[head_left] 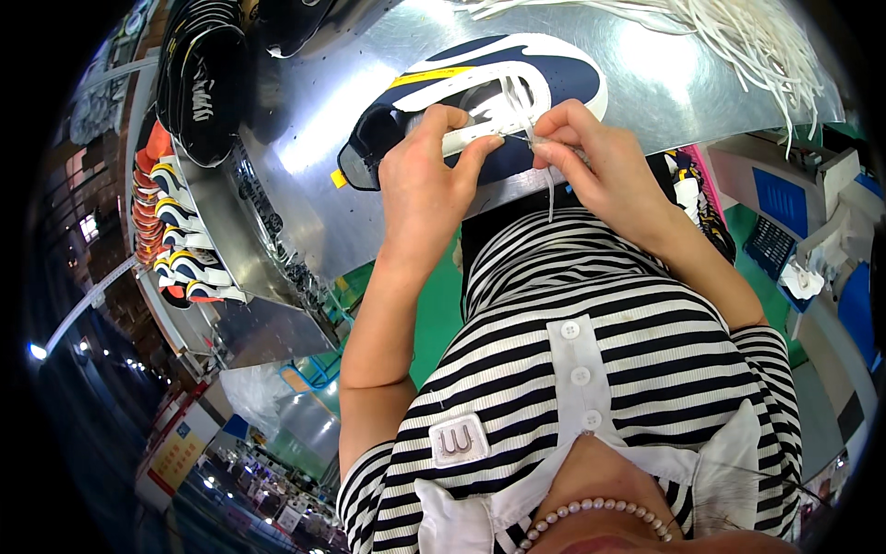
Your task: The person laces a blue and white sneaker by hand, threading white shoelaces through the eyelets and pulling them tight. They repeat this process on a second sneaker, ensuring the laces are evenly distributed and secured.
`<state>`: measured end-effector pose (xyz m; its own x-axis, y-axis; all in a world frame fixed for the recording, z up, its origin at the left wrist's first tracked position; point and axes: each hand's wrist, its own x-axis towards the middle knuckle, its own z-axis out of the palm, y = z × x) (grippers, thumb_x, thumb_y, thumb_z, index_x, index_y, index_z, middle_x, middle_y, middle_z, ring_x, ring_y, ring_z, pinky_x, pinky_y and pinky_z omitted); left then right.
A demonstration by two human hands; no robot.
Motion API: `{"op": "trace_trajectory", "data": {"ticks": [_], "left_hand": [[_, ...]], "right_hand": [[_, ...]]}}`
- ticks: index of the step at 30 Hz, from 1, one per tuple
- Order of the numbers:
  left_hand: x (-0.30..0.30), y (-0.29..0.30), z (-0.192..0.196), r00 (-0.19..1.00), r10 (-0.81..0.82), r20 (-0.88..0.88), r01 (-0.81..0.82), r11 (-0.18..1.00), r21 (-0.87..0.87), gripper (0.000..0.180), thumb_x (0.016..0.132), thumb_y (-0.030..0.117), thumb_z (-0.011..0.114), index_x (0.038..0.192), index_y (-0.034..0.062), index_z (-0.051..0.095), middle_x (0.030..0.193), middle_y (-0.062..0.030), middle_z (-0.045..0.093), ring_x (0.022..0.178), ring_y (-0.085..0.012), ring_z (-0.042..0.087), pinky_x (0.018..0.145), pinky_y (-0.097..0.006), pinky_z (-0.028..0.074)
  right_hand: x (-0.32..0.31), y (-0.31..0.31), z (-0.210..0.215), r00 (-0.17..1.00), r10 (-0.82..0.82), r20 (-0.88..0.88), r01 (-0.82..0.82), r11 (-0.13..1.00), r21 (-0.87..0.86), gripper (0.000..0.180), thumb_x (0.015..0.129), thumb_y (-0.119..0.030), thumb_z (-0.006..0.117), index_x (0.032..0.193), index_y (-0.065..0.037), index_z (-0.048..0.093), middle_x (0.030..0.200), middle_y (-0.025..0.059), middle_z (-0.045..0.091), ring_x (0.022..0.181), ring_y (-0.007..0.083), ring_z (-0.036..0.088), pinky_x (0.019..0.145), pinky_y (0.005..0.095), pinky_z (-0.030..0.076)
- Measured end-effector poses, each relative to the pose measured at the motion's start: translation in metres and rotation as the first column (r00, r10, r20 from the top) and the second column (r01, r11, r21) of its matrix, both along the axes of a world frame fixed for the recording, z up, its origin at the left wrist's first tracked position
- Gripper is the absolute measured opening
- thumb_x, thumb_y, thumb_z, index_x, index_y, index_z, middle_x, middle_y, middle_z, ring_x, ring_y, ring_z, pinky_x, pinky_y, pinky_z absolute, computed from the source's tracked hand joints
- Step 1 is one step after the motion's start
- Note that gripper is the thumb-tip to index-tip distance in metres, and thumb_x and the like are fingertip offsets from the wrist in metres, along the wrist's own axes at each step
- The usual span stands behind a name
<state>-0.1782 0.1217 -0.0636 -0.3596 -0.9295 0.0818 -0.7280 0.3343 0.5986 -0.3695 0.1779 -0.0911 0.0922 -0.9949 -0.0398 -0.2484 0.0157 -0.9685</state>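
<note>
— Holding what, nearest the striped shirt [591, 314]?
— Left hand [426, 185] closed on the edge of the navy and white shoe [480, 97]; right hand [591, 162] pinching a white lace [551, 189] at the eyelets.
— And the shoe?
— Lying sideways on the metal table [314, 120], near its front edge.
— Farther back?
— Loose white laces [748, 37] at right, black shoes [198, 78] at left.

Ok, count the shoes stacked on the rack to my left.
5 can be made out, stacked in a column on the rack: shoes at and. More may be hidden above and behind them.
</note>
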Motion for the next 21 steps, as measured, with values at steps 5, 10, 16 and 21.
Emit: {"op": "trace_trajectory", "data": {"ticks": [5, 10, 16, 21], "left_hand": [[0.005, -0.004, -0.010, 0.991, -0.065, -0.117, 0.063, 0.998, -0.024, 0.027, 0.077, 0.019, 0.081, 0.090, 0.0021, 0.063, 0.075, -0.0120, 0.067, 0.061, -0.0301, 0.064, 0.056, -0.035, 0.049], [0.005, -0.004, -0.016, 0.982, -0.173, -0.071, 0.158, 0.971, -0.180, 0.022, 0.078, 0.012, 0.081, 0.089, 0.0023, 0.065, 0.074, -0.0085, 0.067, 0.058, -0.0156, 0.061, 0.054, -0.026, 0.047], [0.008, 0.013, -0.016, 0.967, -0.242, -0.081, 0.220, 0.952, -0.211, 0.022, 0.080, 0.012, 0.079, 0.090, 0.0032, 0.062, 0.074, -0.0097, 0.066, 0.058, -0.0255, 0.061, 0.053, -0.032, 0.046], [0.007, 0.016, -0.016, 0.958, -0.275, -0.082, 0.248, 0.937, -0.245, 0.023, 0.078, 0.011, 0.079, 0.090, 0.0029, 0.062, 0.073, -0.0094, 0.064, 0.055, -0.0251, 0.058, 0.050, -0.033, 0.044]], "right_hand": [[-0.002, -0.006, 0.002, 0.997, 0.044, -0.065, -0.040, 0.997, 0.062, 0.016, 0.094, -0.014, 0.058, 0.099, 0.000, 0.052, 0.075, 0.0133, 0.068, 0.069, 0.0299, 0.067, 0.064, 0.0366, 0.050], [0.021, -0.026, -0.001, 0.999, -0.026, 0.034, 0.023, 0.995, 0.094, 0.016, 0.095, -0.016, 0.055, 0.097, 0.000, 0.052, 0.070, 0.0130, 0.064, 0.067, 0.0294, 0.065, 0.064, 0.0371, 0.050], [-0.001, -0.021, 0.014, 0.944, 0.219, -0.246, -0.184, 0.970, 0.157, 0.022, 0.096, -0.020, 0.054, 0.103, 0.000, 0.050, 0.073, 0.0150, 0.064, 0.069, 0.0337, 0.064, 0.065, 0.0419, 0.049], [0.024, -0.022, 0.001, 0.978, 0.060, -0.202, -0.041, 0.995, 0.094, 0.023, 0.096, -0.019, 0.053, 0.106, 0.001, 0.047, 0.071, 0.0185, 0.063, 0.070, 0.0383, 0.064, 0.065, 0.0469, 0.048]]}}
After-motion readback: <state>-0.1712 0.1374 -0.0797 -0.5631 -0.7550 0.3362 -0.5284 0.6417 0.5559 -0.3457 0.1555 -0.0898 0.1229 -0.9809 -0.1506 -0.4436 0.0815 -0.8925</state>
